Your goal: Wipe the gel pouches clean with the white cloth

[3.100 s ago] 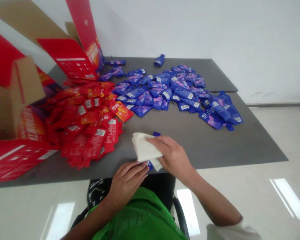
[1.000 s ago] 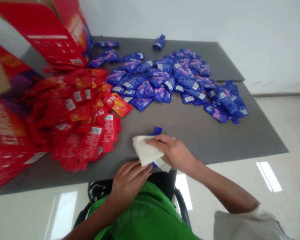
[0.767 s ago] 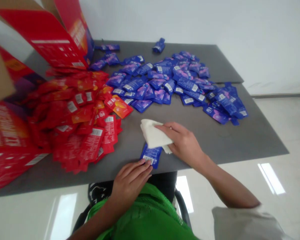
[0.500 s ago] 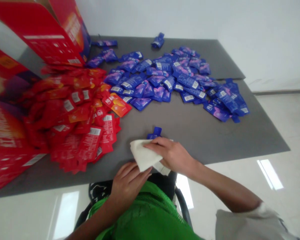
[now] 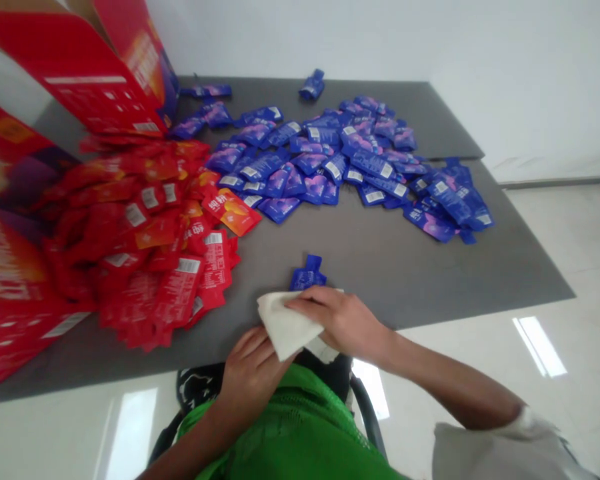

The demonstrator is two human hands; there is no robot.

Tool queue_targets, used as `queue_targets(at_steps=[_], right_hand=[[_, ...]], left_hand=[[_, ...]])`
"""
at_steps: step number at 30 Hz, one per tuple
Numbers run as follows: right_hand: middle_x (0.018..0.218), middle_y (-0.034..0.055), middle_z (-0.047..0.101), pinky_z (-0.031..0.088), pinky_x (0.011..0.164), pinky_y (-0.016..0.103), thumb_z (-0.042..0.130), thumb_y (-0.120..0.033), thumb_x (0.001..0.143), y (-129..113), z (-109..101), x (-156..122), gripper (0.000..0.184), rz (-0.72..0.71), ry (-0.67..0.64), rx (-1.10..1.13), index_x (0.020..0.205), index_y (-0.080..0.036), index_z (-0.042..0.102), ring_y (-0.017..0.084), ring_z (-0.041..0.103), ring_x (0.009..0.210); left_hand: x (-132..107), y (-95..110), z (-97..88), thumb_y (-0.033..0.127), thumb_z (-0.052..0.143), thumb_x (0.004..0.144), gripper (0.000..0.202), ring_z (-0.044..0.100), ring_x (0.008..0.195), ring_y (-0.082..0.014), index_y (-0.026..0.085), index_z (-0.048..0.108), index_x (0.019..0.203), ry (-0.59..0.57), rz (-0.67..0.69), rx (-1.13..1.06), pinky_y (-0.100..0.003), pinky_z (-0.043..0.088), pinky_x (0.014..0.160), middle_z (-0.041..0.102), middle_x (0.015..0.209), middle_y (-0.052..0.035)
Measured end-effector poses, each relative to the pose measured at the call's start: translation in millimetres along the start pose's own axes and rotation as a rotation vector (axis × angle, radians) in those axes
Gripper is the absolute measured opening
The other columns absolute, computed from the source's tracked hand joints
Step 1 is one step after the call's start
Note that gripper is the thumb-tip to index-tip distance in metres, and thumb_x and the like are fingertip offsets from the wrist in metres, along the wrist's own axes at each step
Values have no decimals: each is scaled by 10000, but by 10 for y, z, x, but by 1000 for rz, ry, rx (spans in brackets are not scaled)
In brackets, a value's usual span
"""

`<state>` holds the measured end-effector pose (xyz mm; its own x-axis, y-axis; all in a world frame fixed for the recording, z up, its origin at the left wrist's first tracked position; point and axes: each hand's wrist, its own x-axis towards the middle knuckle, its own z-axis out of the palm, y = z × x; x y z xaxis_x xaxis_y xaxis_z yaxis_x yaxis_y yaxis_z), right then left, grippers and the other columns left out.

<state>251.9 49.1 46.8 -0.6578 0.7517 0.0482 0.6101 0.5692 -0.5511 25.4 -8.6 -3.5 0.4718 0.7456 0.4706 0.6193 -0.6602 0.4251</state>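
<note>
A folded cream cloth (image 5: 285,323) is pinched in my right hand (image 5: 350,323), thumb and fingers closed on its right side. My left hand (image 5: 253,367) is below and left of the cloth at the table's front edge. Its fingers are curled together, and their tips disappear under the cloth, so whatever they hold is hidden. Just beyond the cloth lies a single blue pouch (image 5: 307,273) with a narrow spout end pointing away from me; the cloth and my right hand cover its near end.
Red sachets (image 5: 145,227) are heaped on the left, beside open red boxes (image 5: 105,67). Many blue pouches (image 5: 325,160) spread across the middle and right of the grey table (image 5: 380,260). A white wall (image 5: 360,33) stands behind.
My right hand and the cloth have shifted slightly toward me, exposing more of the single blue pouch. My left hand has barely moved.
</note>
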Motion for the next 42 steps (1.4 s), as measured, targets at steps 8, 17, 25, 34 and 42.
queue_targets(at_steps=[8, 17, 25, 34, 42], right_hand=[[1306, 104, 662, 545, 954, 335, 546, -15, 872, 587, -487, 231, 588, 266, 255, -141, 1424, -208, 603, 245, 661, 1140], [1174, 87, 686, 572, 877, 339, 505, -123, 932, 366, -170, -537, 479, 188, 608, 164, 1370, -263, 637, 234, 688, 1047], [1090, 97, 709, 573, 807, 324, 495, -300, 1018, 456, -38, -766, 327, 139, 753, 381, 1268, -258, 702, 232, 700, 953], [968, 138, 751, 549, 781, 272, 607, -505, 1001, 523, -179, -860, 421, -98, 234, 740, 1143, -163, 808, 189, 715, 873], [983, 168, 786, 567, 796, 259, 575, -633, 973, 643, -78, -893, 589, -277, 85, 826, 1161, -127, 809, 190, 735, 851]], left_hand=[[108, 19, -88, 266, 616, 1033, 220, 709, 1136, -210, 213, 700, 1229, -56, 20, -41, -367, 517, 983, 772, 1227, -11], [677, -93, 53, 499, 505, 1040, 567, 627, 1100, -328, 118, 538, 1459, -85, -188, 259, -478, 558, 917, 652, 1256, -188], [843, -284, 243, 366, 651, 964, 464, 738, 942, -285, 139, 595, 1366, -257, -167, 197, -361, 576, 787, 739, 1107, -142], [1737, 88, 31, 286, 559, 1030, 212, 698, 786, -183, 222, 679, 867, -247, -35, -18, -268, 505, 682, 698, 867, -20], [3331, 799, 731, 163, 459, 1070, 317, 671, 1213, -186, 194, 690, 1285, -59, 452, 98, -338, 495, 1014, 742, 1286, -62]])
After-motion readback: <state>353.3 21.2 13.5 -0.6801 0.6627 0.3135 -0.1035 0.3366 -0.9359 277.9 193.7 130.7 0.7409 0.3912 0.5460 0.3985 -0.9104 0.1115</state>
